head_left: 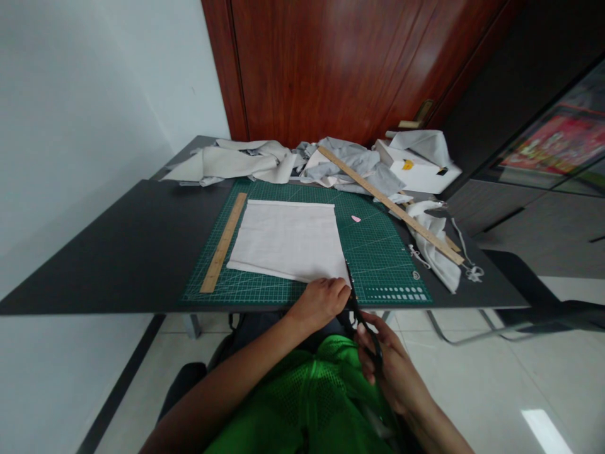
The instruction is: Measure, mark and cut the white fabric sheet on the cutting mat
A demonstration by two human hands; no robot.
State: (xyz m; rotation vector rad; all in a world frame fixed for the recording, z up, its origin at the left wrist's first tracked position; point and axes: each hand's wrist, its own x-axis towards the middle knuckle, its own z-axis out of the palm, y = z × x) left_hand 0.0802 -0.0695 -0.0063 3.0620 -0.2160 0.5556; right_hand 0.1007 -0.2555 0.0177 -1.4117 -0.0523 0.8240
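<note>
A white piece of fabric (290, 236) with folded strips along its far and near edges lies on the green cutting mat (378, 243). My left hand (325, 301) pinches the fabric's near right corner, fingers closed. In my right hand (385, 356) are black-handled scissors (373, 347), their blades pointing away from me along the fabric's right edge. Whether the blades touch the cloth, I cannot tell. To the left of the fabric a wooden ruler (224, 243) rests on the mat.
Crumpled fabric (246, 161) lines the table's back. A long wooden ruler (392, 205) slants over cloth and a drawstring bag (437, 246) at right. A white box (416, 167) stands at the back right. A pink scrap (356, 219) lies on the mat. A black chair (534, 296) is at right.
</note>
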